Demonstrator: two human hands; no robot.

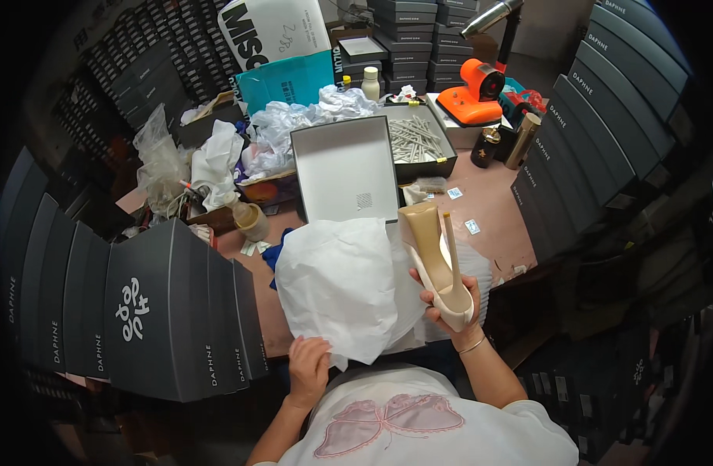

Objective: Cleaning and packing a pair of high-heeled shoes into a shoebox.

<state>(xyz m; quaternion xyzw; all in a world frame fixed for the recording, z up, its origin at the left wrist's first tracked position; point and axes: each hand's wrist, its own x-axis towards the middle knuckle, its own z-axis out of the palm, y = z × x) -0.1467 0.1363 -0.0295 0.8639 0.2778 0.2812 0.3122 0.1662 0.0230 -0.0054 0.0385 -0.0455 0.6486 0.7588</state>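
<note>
In my right hand [474, 312] is a beige high-heeled shoe [423, 231], gripped round its lower end with the slim heel pointing up. My left hand [309, 359] has its fingers bent against the lower edge of a sheet of white tissue paper [337, 283], and seems to pinch it. That sheet lies in front of me, reaching up to an upright, pale-lined box lid or tray [346, 167]. Ribbed white wrapping [481, 268] spreads beneath and behind the shoe. Whatever lies under the tissue is hidden.
Dark shoe boxes stand at left [170, 311] and in a tall stack at right [582, 155]. Behind are a box of thin whitish sticks [415, 140], crumpled paper [310, 116], an orange device [477, 97], a black jar [485, 147] and a bottle [370, 83].
</note>
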